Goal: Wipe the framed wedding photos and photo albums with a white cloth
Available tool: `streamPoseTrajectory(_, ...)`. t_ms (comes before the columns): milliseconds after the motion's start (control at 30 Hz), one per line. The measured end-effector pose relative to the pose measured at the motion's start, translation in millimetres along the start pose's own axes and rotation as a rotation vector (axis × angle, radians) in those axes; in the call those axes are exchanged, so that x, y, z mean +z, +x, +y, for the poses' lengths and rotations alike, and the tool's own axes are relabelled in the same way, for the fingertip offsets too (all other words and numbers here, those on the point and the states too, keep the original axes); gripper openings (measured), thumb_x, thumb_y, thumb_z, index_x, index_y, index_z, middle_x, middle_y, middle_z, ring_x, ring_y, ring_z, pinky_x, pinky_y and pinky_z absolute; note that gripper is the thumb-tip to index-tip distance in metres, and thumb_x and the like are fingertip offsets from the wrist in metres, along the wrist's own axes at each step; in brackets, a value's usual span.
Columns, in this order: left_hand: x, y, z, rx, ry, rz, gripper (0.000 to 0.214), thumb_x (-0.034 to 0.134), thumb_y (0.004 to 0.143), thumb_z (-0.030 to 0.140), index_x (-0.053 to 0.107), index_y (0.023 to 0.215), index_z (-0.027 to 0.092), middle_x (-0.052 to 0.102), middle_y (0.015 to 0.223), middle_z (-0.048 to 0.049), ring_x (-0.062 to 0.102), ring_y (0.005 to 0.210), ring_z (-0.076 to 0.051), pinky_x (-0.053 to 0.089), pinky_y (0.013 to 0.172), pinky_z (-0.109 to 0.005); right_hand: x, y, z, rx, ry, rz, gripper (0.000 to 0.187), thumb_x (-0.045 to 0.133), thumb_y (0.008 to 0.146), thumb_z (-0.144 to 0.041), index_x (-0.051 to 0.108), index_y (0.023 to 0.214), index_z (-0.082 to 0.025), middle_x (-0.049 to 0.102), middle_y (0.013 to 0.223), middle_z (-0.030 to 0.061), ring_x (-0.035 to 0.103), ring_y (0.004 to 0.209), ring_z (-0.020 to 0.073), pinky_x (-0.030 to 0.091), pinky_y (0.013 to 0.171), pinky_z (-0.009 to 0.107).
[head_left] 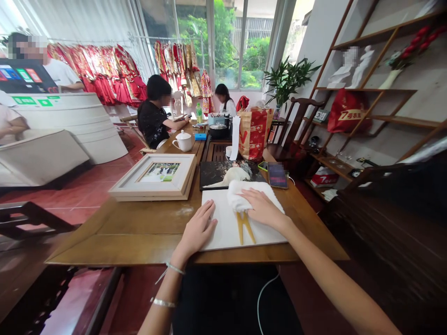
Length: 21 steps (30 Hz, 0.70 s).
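A white flat board (223, 230) lies on the wooden table (139, 232) right in front of me. My left hand (196, 231) rests flat on the board's left edge, fingers stretched out. My right hand (262, 208) presses a bunched white cloth (237, 197) down on the board's upper part. A yellow V-shaped mark or object (244, 226) sits on the board just below the cloth. Behind the board lies a dark photo print (230, 174).
A cream picture frame (157, 179) is at my left, a phone (277, 176) at my right. Farther along are a white teapot (183, 140), a red paper bag (254, 132) and two seated people. Shelves stand at the right, red garments hang at the back.
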<state>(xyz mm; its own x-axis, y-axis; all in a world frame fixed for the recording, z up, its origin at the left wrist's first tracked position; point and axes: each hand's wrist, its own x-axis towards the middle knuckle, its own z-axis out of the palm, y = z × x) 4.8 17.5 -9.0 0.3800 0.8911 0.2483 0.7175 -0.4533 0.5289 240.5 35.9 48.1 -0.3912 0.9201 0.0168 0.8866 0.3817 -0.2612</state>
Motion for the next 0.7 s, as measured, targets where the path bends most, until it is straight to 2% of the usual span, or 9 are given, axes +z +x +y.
streamPoseTrajectory(100, 1.9, 1, -1, 0.001, -0.004, 0.004, 0.048, 0.041, 0.091, 0.032, 0.044, 0.137, 0.018, 0.041, 0.147, -0.0093, 0.032, 0.139, -0.022, 0.027, 0.115, -0.043, 0, 23, -14, -0.121, -0.002, -0.047, 0.068, 0.044, 0.067, -0.007, 0.050, 0.132, -0.024, 0.037, 0.148, 0.0038, 0.020, 0.139, 0.0326, 0.016, 0.108, 0.064)
streamPoseTrajectory(200, 3.4, 1, -3, -0.009, -0.031, 0.024, 0.045, 0.034, 0.093, 0.027, 0.046, 0.135, 0.017, 0.042, 0.146, -0.0086, 0.033, 0.138, -0.020, 0.027, 0.115, -0.041, 4, 22, -29, -0.213, -0.027, -0.089, 0.068, 0.045, 0.066, -0.007, 0.051, 0.132, -0.022, 0.036, 0.149, 0.0054, 0.019, 0.140, 0.0325, 0.013, 0.108, 0.064)
streamPoseTrajectory(333, 3.6, 0, -4, -0.032, -0.073, 0.048, 0.046, 0.027, 0.093, 0.021, 0.048, 0.134, 0.016, 0.043, 0.146, -0.0078, 0.033, 0.138, -0.017, 0.026, 0.116, -0.038, 16, -20, -47, -0.227, -0.034, -0.069, 0.074, 0.045, 0.063, -0.006, 0.046, 0.136, -0.020, 0.031, 0.152, 0.0072, 0.010, 0.142, 0.0316, 0.005, 0.110, 0.062)
streamPoseTrajectory(467, 1.7, 0, -3, -0.066, -0.131, 0.044, 0.044, 0.032, 0.092, 0.024, 0.051, 0.132, 0.018, 0.043, 0.146, -0.0063, 0.034, 0.137, -0.019, 0.026, 0.116, -0.039, 28, -81, -69, -0.288, 0.024, -0.061, 0.079, 0.046, 0.063, -0.007, 0.039, 0.140, -0.021, 0.026, 0.153, 0.0068, 0.000, 0.143, 0.0287, -0.003, 0.112, 0.058)
streamPoseTrajectory(533, 0.7, 1, -3, -0.084, -0.162, 0.044, 0.044, 0.033, 0.092, 0.026, 0.051, 0.132, 0.019, 0.043, 0.146, -0.0053, 0.035, 0.137, -0.019, 0.026, 0.116, -0.041, 31, -101, -77, -0.334, 0.060, -0.085, 0.080, 0.047, 0.063, -0.009, 0.037, 0.141, -0.021, 0.022, 0.155, 0.0070, -0.004, 0.143, 0.0273, -0.006, 0.113, 0.056)
streamPoseTrajectory(600, 0.2, 2, -1, -0.094, -0.178, 0.044, 0.044, 0.033, 0.093, 0.029, 0.052, 0.131, 0.018, 0.043, 0.146, -0.0054, 0.035, 0.137, -0.019, 0.026, 0.116, -0.042, 32, -109, -81, -0.332, 0.079, -0.085, 0.078, 0.047, 0.064, -0.009, 0.037, 0.140, -0.023, 0.022, 0.155, 0.0051, -0.006, 0.143, 0.0265, -0.007, 0.113, 0.055)
streamPoseTrajectory(700, 0.6, 3, 2, -0.102, -0.173, 0.049, 0.045, 0.031, 0.094, 0.033, 0.053, 0.130, 0.017, 0.044, 0.145, -0.0062, 0.035, 0.137, -0.020, 0.025, 0.116, -0.042, 29, -99, -80, -0.239, 0.046, -0.017, 0.073, 0.045, 0.067, -0.006, 0.041, 0.138, -0.023, 0.028, 0.153, 0.0044, -0.006, 0.142, 0.0278, -0.007, 0.112, 0.058)
